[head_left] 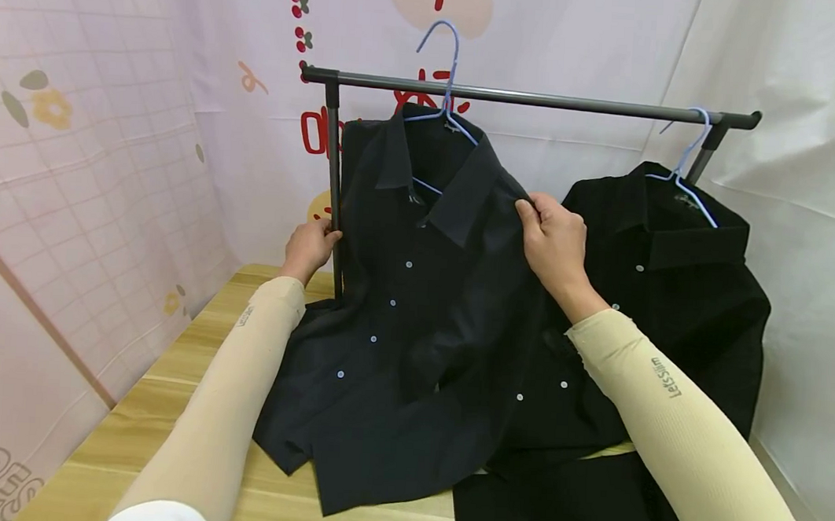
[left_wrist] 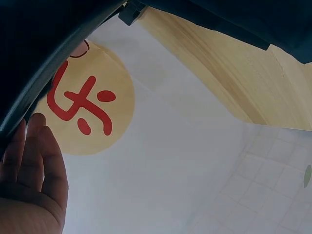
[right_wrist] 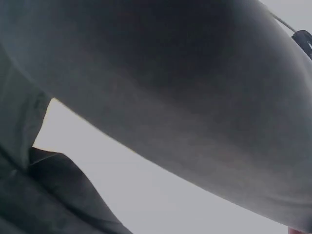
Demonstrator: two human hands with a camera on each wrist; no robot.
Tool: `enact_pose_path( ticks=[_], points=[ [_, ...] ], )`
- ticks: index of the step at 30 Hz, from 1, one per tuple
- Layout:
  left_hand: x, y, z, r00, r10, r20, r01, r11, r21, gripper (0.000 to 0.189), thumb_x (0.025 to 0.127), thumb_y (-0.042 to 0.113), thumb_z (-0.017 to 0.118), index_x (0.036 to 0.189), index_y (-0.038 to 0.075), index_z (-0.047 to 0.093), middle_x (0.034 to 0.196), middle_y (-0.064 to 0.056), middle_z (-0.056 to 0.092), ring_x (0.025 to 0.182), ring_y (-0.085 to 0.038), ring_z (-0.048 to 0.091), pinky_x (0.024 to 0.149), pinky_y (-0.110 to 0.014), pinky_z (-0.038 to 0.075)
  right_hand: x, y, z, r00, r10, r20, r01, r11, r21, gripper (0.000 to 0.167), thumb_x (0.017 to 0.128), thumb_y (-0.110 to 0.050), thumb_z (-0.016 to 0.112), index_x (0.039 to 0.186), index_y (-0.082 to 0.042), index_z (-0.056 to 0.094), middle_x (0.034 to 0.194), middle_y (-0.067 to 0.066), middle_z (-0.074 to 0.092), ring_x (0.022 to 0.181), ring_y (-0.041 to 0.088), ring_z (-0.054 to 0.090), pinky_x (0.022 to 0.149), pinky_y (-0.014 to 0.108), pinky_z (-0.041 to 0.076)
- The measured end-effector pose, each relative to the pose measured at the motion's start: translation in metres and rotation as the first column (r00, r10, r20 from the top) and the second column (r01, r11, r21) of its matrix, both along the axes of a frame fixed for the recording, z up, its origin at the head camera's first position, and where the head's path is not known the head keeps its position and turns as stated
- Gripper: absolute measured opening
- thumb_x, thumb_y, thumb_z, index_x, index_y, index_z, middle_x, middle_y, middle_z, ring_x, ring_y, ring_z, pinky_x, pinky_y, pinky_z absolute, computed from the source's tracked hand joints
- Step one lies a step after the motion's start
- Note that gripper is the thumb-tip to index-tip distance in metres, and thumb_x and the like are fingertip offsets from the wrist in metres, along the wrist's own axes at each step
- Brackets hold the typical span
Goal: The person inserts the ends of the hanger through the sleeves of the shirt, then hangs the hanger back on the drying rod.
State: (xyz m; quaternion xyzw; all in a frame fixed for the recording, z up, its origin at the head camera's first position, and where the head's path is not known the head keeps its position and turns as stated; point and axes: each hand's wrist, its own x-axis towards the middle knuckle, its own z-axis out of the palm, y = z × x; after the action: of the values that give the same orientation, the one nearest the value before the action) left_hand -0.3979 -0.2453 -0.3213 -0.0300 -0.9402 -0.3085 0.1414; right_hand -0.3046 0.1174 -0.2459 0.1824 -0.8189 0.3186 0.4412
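A black button-up shirt (head_left: 449,333) on a blue wire hanger (head_left: 457,54) stands before the rack. The hanger's hook rises above the rack's bar. My right hand (head_left: 556,244) pinches the shirt's shoulder on the right; in the right wrist view dark cloth (right_wrist: 185,97) fills most of the picture. At the shirt's left edge, my left hand (head_left: 309,247) grips the rack's upright post (head_left: 334,162), thumb in front. In the left wrist view the fingers (left_wrist: 53,165) reach up behind the dark post; I cannot tell whether they also hold cloth.
The dark horizontal bar (head_left: 560,102) spans the back. Another black shirt (head_left: 705,307) hangs at its right end on a second blue hanger (head_left: 688,157). Black cloth (head_left: 560,512) lies on the wooden table (head_left: 193,359) at the front right. Printed curtains (head_left: 111,166) stand behind and at left.
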Motion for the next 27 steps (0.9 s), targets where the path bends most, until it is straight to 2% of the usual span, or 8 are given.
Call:
enact_pose_path(
  ticks=[5,10,16,19,21,25,27],
  points=[
    [-0.003,-0.002,-0.002,1.000,0.007,-0.004,-0.007,1.000,-0.014,0.029,0.105,0.026,0.051,0.112,0.001,0.063,0.100,-0.017,0.064,0.086,-0.033,0.057,0.075,-0.045,0.044,-0.007,-0.026,0.013,1.000,-0.008,0.023,0.006,0.998,0.055,0.024,0.101,-0.022,0.060,0.097,-0.001,0.070,0.078,0.015,0.065,0.069,0.031,0.060,0.063,0.041,0.041],
    [-0.004,-0.004,-0.003,1.000,0.001,-0.009,-0.002,1.000,-0.018,0.029,0.105,0.027,0.050,0.109,0.001,0.063,0.097,-0.017,0.063,0.083,-0.033,0.056,0.073,-0.044,0.044,-0.012,-0.046,0.018,0.999,-0.018,0.048,0.014,0.997,0.078,0.022,0.101,-0.022,0.060,0.097,-0.003,0.070,0.081,0.014,0.067,0.071,0.032,0.061,0.065,0.044,0.043],
    [-0.002,-0.005,-0.001,1.000,-0.004,-0.009,0.004,1.000,-0.025,0.029,0.105,0.027,0.051,0.108,0.000,0.062,0.097,-0.018,0.063,0.084,-0.034,0.057,0.074,-0.045,0.046,-0.017,-0.069,0.016,0.996,-0.017,0.082,0.012,0.998,0.062,0.022,0.101,-0.022,0.059,0.099,-0.004,0.071,0.089,0.014,0.070,0.077,0.031,0.063,0.068,0.045,0.046],
    [-0.001,-0.004,0.000,1.000,-0.006,-0.010,0.006,1.000,-0.026,0.028,0.105,0.026,0.051,0.106,0.000,0.061,0.096,-0.018,0.063,0.084,-0.033,0.056,0.074,-0.045,0.045,-0.019,-0.079,0.010,0.989,-0.029,0.147,0.019,0.998,0.066,0.024,0.102,-0.024,0.057,0.100,-0.005,0.070,0.089,0.014,0.069,0.080,0.032,0.062,0.071,0.046,0.047],
    [0.000,-0.003,0.001,1.000,-0.006,-0.008,0.006,1.000,-0.022,0.028,0.105,0.026,0.051,0.103,0.001,0.061,0.094,-0.017,0.062,0.082,-0.033,0.055,0.072,-0.044,0.044,-0.019,-0.084,0.005,0.971,-0.022,0.237,0.003,0.997,0.079,0.025,0.103,-0.027,0.055,0.098,-0.006,0.069,0.087,0.013,0.067,0.081,0.032,0.061,0.071,0.046,0.047],
    [0.001,-0.002,0.001,1.000,-0.006,-0.010,0.005,1.000,-0.013,0.026,0.105,0.026,0.051,0.100,0.002,0.060,0.092,-0.016,0.060,0.081,-0.033,0.055,0.071,-0.044,0.044,-0.018,-0.090,-0.004,0.900,0.015,0.436,-0.068,0.992,0.106,0.028,0.105,-0.031,0.051,0.091,-0.009,0.061,0.080,0.010,0.057,0.077,0.028,0.055,0.070,0.041,0.044],
    [0.000,-0.002,0.000,1.000,-0.005,-0.012,0.005,1.000,-0.008,0.026,0.105,0.026,0.051,0.100,0.002,0.060,0.091,-0.016,0.060,0.081,-0.033,0.056,0.071,-0.044,0.044,-0.017,-0.091,-0.006,0.874,0.044,0.484,-0.102,0.990,0.094,0.028,0.104,-0.031,0.051,0.089,-0.009,0.059,0.077,0.010,0.054,0.076,0.028,0.054,0.069,0.040,0.043]
  ],
)
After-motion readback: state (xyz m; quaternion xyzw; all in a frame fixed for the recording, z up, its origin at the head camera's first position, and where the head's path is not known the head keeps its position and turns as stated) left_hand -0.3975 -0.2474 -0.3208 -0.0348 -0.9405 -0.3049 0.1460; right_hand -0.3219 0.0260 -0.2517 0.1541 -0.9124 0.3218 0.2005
